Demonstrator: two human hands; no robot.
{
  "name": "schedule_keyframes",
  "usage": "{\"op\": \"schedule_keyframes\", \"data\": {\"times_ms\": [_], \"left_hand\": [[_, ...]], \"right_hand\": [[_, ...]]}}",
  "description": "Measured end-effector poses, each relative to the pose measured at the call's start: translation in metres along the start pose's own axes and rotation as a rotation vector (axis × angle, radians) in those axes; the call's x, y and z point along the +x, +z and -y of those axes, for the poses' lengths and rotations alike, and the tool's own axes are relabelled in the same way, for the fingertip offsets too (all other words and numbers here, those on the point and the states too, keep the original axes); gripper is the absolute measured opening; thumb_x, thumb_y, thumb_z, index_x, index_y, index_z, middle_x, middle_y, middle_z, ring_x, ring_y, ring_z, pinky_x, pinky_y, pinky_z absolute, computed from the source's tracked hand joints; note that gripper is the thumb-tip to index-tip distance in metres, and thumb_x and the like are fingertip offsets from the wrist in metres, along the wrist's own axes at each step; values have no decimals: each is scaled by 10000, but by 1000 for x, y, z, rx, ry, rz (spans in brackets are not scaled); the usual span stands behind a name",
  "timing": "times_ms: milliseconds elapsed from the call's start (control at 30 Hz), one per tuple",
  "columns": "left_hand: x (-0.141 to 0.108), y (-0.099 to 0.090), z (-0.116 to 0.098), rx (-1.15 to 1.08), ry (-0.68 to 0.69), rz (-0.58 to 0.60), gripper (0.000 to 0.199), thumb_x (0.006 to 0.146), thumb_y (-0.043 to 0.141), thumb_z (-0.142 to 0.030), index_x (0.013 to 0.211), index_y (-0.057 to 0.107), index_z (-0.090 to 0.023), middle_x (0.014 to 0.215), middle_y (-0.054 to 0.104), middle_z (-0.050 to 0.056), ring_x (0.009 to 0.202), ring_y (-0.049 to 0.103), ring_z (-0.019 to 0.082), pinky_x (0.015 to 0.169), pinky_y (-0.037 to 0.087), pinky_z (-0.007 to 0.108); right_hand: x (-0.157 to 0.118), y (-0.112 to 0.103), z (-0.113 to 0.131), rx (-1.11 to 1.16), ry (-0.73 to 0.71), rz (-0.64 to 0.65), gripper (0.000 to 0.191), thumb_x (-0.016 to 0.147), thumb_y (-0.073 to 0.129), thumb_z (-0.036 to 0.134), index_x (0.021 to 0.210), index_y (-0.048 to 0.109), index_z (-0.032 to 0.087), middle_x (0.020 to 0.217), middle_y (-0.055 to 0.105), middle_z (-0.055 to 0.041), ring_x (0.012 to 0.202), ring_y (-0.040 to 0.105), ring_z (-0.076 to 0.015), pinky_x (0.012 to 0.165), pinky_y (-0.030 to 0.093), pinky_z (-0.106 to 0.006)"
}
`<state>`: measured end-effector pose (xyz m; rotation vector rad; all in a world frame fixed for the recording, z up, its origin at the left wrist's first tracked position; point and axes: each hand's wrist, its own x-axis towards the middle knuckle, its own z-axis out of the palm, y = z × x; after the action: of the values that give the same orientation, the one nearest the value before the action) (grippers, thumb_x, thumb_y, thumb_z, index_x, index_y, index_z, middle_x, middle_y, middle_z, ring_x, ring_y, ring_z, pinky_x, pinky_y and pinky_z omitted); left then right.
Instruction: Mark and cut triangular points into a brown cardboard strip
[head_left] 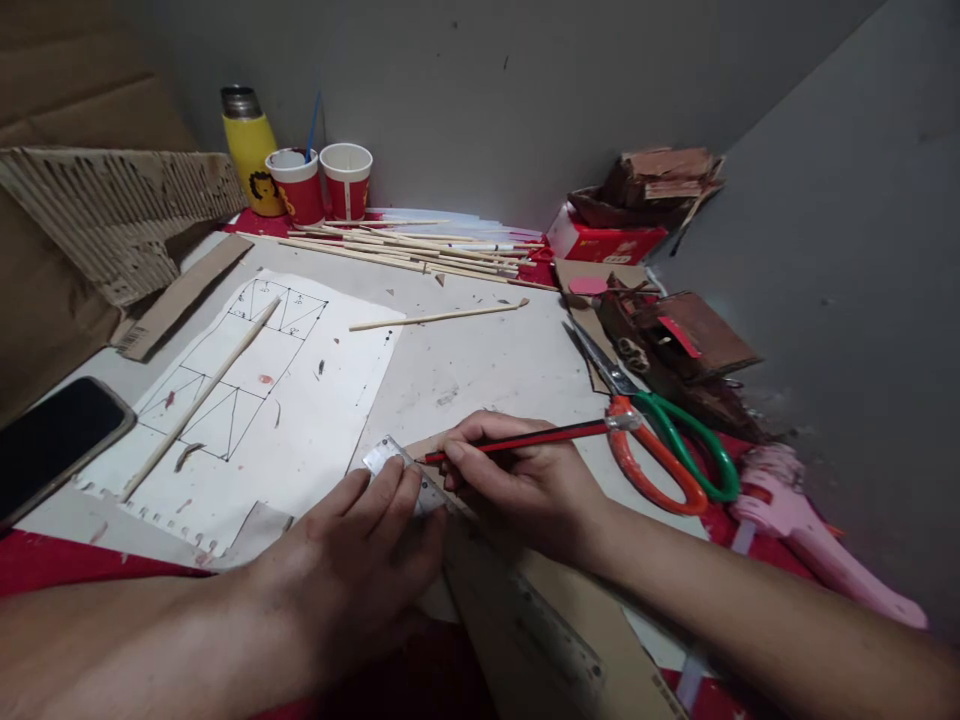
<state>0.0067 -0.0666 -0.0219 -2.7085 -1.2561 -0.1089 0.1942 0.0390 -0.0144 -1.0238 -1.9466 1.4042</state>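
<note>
My right hand (529,480) pinches a red-and-black pencil (540,436), its tip at the edge of a metal ruler (384,452). The fingers of my left hand (360,550) press down on the ruler's far end, curled over it. Under the ruler lies a strip of brown cardboard (555,640), reaching toward me past the table's front edge. My hands partly cover the ruler and the cardboard. To the left rests a sheet of paper (315,390) with a truss-like drawing, and a thin wooden stick (214,385) lies across it.
Scissors (645,420) with orange and green handles lie right of my hand, beside a pink glue gun (810,530). Several wooden sticks (420,250) are heaped at the back near paper cups (346,180) and a yellow bottle (251,150). A phone (64,440) lies left.
</note>
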Motion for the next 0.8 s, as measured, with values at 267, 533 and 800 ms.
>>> {"op": "schedule_keyframes", "data": {"times_ms": [267,533,800], "left_hand": [[-2,2,-1,9,-11,-21,722,855,630,-645,1351,474,-145,1405,582,225,1312,518,333,1092,279,456],[-2,5,-2,-10,-23,-47,715,859,623,-644,1357,471,-153,1393,595,203,1312,519,318,1095,277,443],[-3,6,-2,-16,-31,-51,748,828,662,-663,1358,481,-168,1405,582,219,1320,515,324,1088,287,446]], "right_hand": [[-5,-4,6,-46,-15,-22,190,880,550,258,704,603,210,571,541,32,488,457,-115,429,365,-229],[-18,-14,7,-167,-71,47,224,885,505,157,678,573,211,597,555,38,520,472,-111,481,374,-231],[-35,-27,6,-306,-127,114,240,980,507,195,758,597,203,648,569,27,549,477,-115,490,376,-227]]}}
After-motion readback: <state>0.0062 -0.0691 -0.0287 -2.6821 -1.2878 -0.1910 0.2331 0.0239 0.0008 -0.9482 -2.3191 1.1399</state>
